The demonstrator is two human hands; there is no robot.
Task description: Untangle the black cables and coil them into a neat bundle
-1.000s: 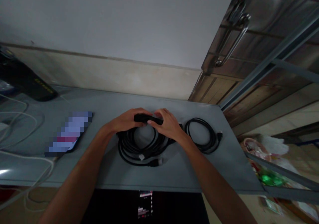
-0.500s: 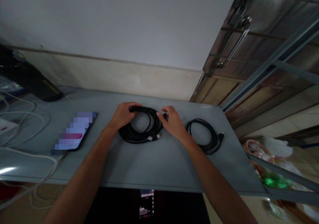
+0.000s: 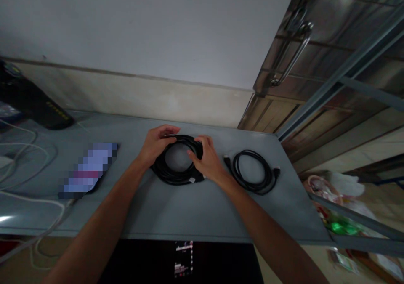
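Note:
A thick coil of black cable [image 3: 172, 177] lies on the grey table, with pale connector ends at its lower right. My left hand [image 3: 155, 146] curls round the coil's upper left side, thumb on its inner edge. On the right side of the coil, my right hand [image 3: 206, 160] grips it, thumb inside the ring and fingers over the outer edge. A second, smaller black cable coil [image 3: 268, 179] rests to the right of my right hand, touched by neither hand.
The grey table [image 3: 189, 216] has a phone [image 3: 90, 168], white cables [image 3: 41, 195] and a black bottle [image 3: 41, 103] at its left. A lit screen [image 3: 183, 258] shows below the front edge. Metal rails [image 3: 341, 73] and a basket [image 3: 325, 187] are at the right.
My right hand has moved left and down onto the coil, its thumb now inside the ring. The loose inner loop is gathered into the ring. The view has shifted slightly.

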